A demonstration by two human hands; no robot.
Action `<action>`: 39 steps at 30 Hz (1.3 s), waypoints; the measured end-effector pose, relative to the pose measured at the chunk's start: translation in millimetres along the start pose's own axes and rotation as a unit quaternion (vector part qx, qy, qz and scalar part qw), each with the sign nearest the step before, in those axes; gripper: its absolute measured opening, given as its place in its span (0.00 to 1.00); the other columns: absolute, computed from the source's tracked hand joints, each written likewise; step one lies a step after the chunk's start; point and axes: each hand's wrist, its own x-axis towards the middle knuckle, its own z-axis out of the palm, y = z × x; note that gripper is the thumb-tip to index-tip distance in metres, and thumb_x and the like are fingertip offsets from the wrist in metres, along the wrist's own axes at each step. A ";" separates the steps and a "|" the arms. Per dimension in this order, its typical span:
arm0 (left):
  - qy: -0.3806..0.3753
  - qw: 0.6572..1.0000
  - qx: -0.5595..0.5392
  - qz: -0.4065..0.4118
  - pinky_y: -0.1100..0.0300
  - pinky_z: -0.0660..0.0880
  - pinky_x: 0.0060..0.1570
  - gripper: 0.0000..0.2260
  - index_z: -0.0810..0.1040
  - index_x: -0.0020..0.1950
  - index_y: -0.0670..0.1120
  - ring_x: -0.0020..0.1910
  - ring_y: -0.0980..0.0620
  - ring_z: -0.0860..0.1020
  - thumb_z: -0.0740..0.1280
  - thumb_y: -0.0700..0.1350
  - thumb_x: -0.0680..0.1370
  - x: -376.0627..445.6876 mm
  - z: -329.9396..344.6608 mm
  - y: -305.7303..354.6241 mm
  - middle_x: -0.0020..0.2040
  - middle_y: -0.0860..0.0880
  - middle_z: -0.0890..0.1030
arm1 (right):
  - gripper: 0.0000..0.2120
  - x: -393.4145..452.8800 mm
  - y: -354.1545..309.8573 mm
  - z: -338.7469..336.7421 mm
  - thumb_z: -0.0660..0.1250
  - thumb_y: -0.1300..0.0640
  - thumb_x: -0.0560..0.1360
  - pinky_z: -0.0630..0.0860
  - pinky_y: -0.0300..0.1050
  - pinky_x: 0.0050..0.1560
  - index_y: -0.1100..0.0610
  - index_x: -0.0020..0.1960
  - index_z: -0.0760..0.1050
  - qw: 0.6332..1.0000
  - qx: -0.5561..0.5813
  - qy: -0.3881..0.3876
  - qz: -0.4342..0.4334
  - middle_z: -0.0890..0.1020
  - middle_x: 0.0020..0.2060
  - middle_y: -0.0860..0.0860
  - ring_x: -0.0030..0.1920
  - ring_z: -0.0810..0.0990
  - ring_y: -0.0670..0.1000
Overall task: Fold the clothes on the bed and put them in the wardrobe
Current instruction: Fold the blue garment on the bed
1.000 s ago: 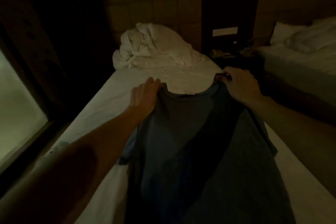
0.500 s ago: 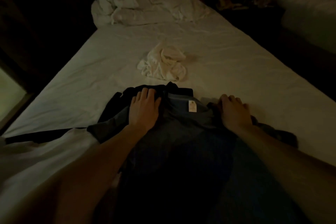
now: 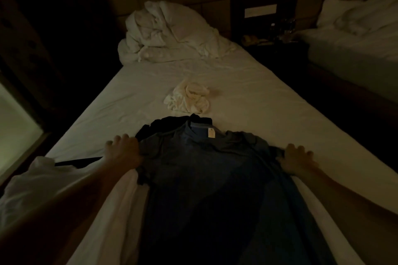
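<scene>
Both hands lie flat — left hand (image 3: 125, 153), right hand (image 3: 298, 160) — so smooth the shirt (image 3: 206, 170) flat on the bed (image 3: 258, 92) before folding.

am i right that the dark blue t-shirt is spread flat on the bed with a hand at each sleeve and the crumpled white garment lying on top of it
Not quite. In the head view the crumpled white garment lies on the sheet beyond the collar, apart from the dark blue t-shirt. The rest holds: it is spread on the bed, left hand and right hand at the sleeves.
</scene>
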 end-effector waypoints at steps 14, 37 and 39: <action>-0.201 0.601 -0.771 -0.060 0.52 0.83 0.37 0.14 0.75 0.59 0.41 0.47 0.40 0.82 0.70 0.45 0.77 16.8 -54.4 127.9 0.49 0.41 0.80 | 0.12 7.8 -10.4 -23.1 0.71 0.68 0.72 0.76 0.51 0.46 0.60 0.52 0.73 0.846 0.530 0.064 0.007 0.77 0.50 0.58 0.49 0.77 0.60; -0.236 0.939 -0.216 0.129 0.54 0.77 0.55 0.29 0.74 0.66 0.42 0.59 0.42 0.78 0.72 0.56 0.70 -149.8 49.2 61.6 0.62 0.41 0.78 | 0.18 -145.2 -37.2 33.6 0.65 0.62 0.76 0.72 0.47 0.54 0.60 0.65 0.70 0.958 0.153 0.017 -0.240 0.75 0.62 0.61 0.59 0.75 0.61; -0.242 0.939 -0.216 0.112 0.53 0.77 0.55 0.29 0.73 0.68 0.41 0.61 0.41 0.77 0.71 0.55 0.72 -173.4 47.0 57.6 0.64 0.40 0.77 | 0.23 -161.0 5.8 42.4 0.69 0.53 0.73 0.75 0.50 0.54 0.60 0.65 0.68 0.986 0.032 -0.026 -0.161 0.75 0.59 0.61 0.57 0.75 0.61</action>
